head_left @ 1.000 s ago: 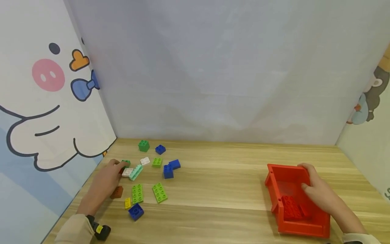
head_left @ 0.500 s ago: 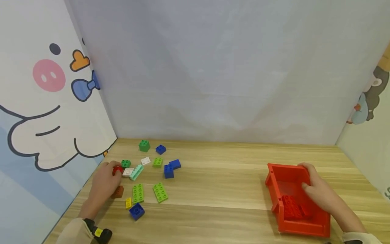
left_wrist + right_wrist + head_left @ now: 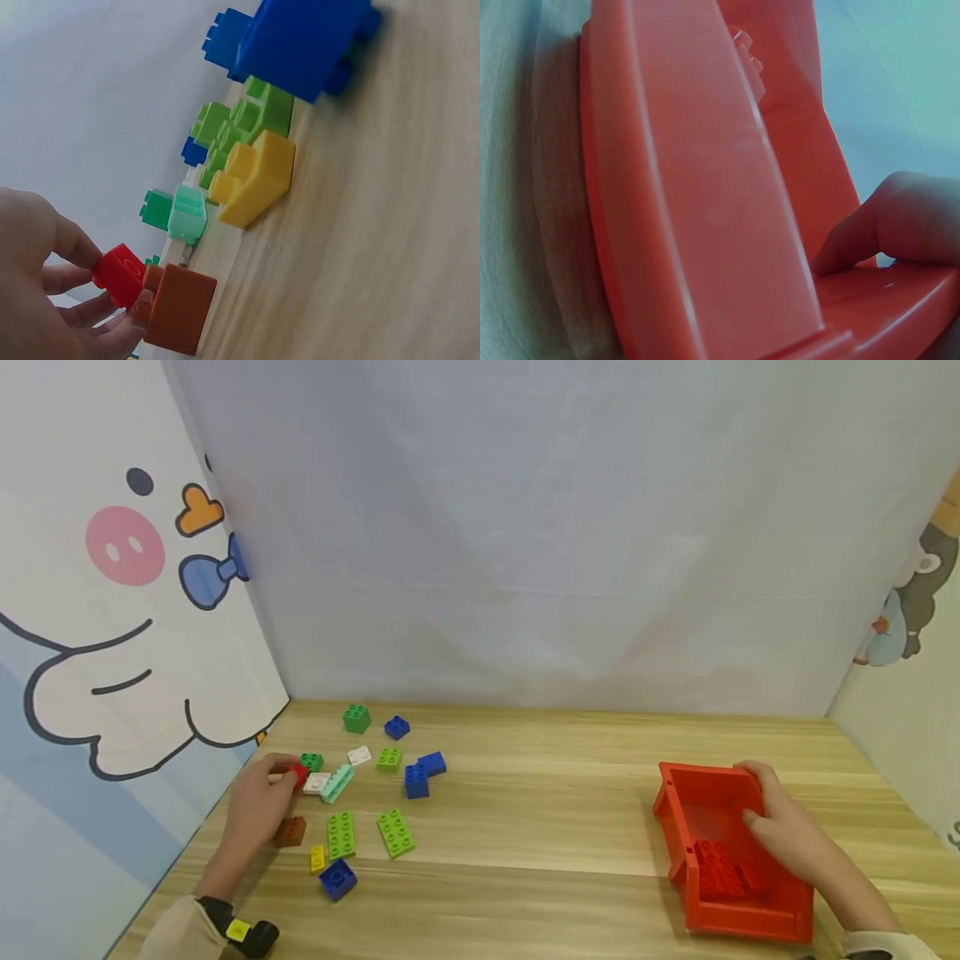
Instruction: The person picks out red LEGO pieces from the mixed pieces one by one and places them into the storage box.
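At the left of the table, my left hand (image 3: 258,797) pinches a red toy brick (image 3: 120,275) between thumb and fingers. In the left wrist view a brown brick (image 3: 181,309) overlaps the thumb tip. Just beyond the red brick lie a green brick (image 3: 311,762), a white brick (image 3: 317,783) and a mint brick (image 3: 337,783). On the right, my right hand (image 3: 780,822) grips the right wall of a red bin (image 3: 750,922), thumb inside and the other fingers mostly hidden outside. Several red bricks (image 3: 720,870) lie in the bin's near end.
Nearer the front are two long lime bricks (image 3: 341,836), a yellow brick (image 3: 317,859) and a blue brick (image 3: 338,880). Further back stand a green brick (image 3: 357,718) and more blue bricks (image 3: 416,781). A pale curtain (image 3: 555,543) hangs behind the wooden table (image 3: 540,810).
My left hand has drawn back slightly from the green brick, uncovering it, and the red brick now shows between its fingers. The right hand and bin have stayed put.
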`<action>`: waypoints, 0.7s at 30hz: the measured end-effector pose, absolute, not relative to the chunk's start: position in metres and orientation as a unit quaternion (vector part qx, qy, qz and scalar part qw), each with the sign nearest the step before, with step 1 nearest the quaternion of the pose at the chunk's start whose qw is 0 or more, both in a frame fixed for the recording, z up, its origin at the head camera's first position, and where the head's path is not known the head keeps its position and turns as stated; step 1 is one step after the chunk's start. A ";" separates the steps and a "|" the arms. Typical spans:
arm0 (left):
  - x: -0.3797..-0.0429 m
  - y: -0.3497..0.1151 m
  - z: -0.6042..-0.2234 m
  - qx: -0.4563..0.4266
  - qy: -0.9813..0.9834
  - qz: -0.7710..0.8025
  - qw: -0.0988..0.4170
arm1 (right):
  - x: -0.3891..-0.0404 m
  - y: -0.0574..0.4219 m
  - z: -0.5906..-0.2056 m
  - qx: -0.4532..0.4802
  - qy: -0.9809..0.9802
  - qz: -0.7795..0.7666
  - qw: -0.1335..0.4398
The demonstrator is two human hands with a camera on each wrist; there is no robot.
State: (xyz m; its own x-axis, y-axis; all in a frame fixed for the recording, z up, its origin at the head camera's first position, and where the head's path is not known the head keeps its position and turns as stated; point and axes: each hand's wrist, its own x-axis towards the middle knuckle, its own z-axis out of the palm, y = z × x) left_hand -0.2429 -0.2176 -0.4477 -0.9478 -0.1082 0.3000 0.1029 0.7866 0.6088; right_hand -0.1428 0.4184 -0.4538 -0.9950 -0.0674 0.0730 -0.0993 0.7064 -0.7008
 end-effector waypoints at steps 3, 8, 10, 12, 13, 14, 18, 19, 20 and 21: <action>-0.240 -0.214 -0.445 0.020 -0.914 -0.381 0.135 | -0.143 0.419 -0.454 0.044 -0.924 0.380 0.018; -0.236 -0.211 -0.439 0.051 -0.881 -0.458 0.102 | -0.143 0.419 -0.455 0.045 -0.925 0.376 0.022; -0.244 -0.217 -0.448 0.053 -0.856 -0.506 0.091 | -0.144 0.419 -0.456 0.046 -0.925 0.376 0.023; -0.247 -0.221 -0.450 0.059 -0.826 -0.556 0.071 | -0.144 0.420 -0.456 0.046 -0.926 0.373 0.025; -0.248 -0.222 -0.449 0.059 -0.813 -0.577 0.062 | -0.144 0.420 -0.457 0.047 -0.927 0.371 0.026; -0.248 -0.222 -0.448 0.059 -0.800 -0.595 0.051 | -0.144 0.421 -0.457 0.047 -0.928 0.369 0.028; -0.238 -0.216 -0.430 0.061 -0.768 -0.637 0.016 | -0.144 0.421 -0.457 0.045 -0.932 0.359 0.029; -0.237 -0.215 -0.428 0.056 -0.759 -0.648 0.010 | -0.144 0.421 -0.456 0.044 -0.933 0.357 0.028; -0.236 -0.214 -0.427 0.060 -0.748 -0.661 0.008 | -0.144 0.421 -0.456 0.042 -0.933 0.357 0.027; -0.235 -0.214 -0.426 0.062 -0.740 -0.670 0.004 | -0.143 0.421 -0.456 0.041 -0.933 0.356 0.025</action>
